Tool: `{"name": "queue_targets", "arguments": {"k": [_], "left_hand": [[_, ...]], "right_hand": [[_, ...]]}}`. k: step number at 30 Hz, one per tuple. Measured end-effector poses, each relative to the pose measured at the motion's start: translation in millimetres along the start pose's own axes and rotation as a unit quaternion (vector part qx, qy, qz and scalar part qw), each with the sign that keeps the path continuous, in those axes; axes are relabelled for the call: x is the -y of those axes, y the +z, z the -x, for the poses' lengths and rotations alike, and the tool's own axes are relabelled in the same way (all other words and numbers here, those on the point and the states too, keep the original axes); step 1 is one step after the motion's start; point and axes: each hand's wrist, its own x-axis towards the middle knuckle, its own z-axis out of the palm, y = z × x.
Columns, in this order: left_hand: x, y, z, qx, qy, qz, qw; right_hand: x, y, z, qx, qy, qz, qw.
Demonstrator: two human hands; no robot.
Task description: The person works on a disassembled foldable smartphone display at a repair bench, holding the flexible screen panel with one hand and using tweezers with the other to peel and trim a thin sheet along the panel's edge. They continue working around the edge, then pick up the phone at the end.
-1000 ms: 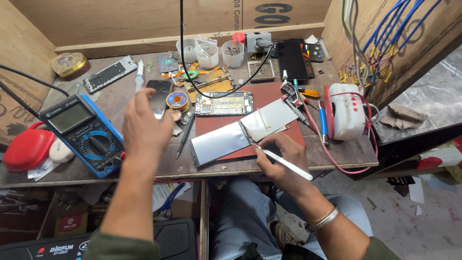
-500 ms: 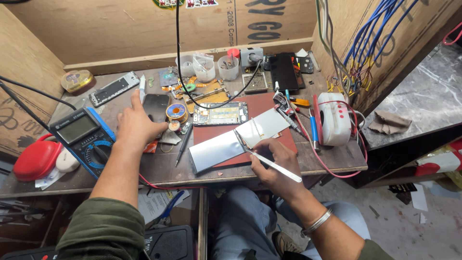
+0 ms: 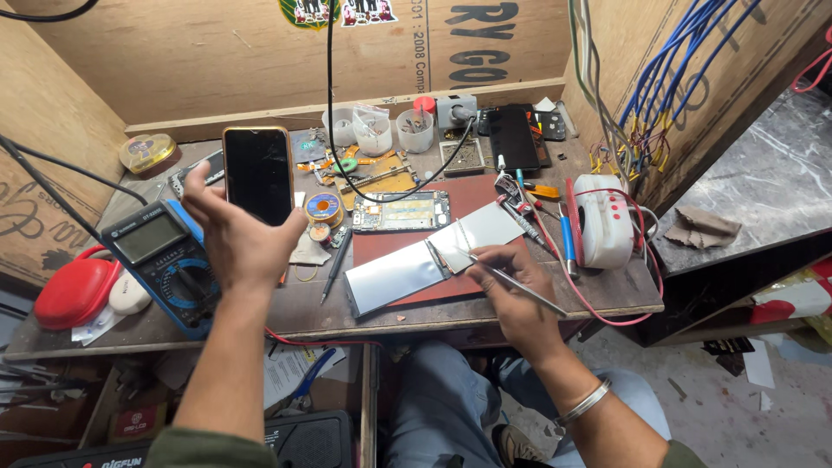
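Gripping a black-screened smartphone with a copper-coloured rim (image 3: 257, 175), the left hand (image 3: 236, 238) holds it raised and upright above the back left part of the worn wooden workbench (image 3: 485, 305), thumb on the right edge and fingers wrapped round the left one. The right hand (image 3: 511, 282) is closed on thin metal tweezers (image 3: 511, 282), whose tip rests on a shiny silver rectangular panel (image 3: 394, 277) lying at a slant across a dark red work mat (image 3: 472, 198).

Just behind the panel, on the mat, lies an opened phone body with its circuit board exposed (image 3: 400, 211). Beside that, to the left, sits a small round spool of solder wire (image 3: 325, 208), and a black pen-like tool (image 3: 334, 267) lies near the front edge.

Left of the raised phone stands a blue and black digital multimeter (image 3: 165, 260); further left is a red rounded case (image 3: 74, 290). At the back are three small clear plastic cups (image 3: 373, 132). To the right lie a white box with red buttons (image 3: 602, 221), wound about by a red wire, and a second black phone (image 3: 513, 139), flat.
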Motion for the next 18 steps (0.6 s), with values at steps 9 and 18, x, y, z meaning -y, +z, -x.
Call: {"name": "queue_targets", "arguments": {"k": [9, 18], "left_hand": [[-64.4, -2.8, 91.6, -0.037, -0.072, 0.413, 0.907], [-156.9, 7.4, 162.9, 0.236, -0.077, 0.495, 0.832]], "right_hand": [[-9.1, -22.8, 13.5, -0.050, 0.089, -0.258, 0.961], [15.1, -39.0, 81.0, 0.052, 0.215, -0.300, 0.928]]}}
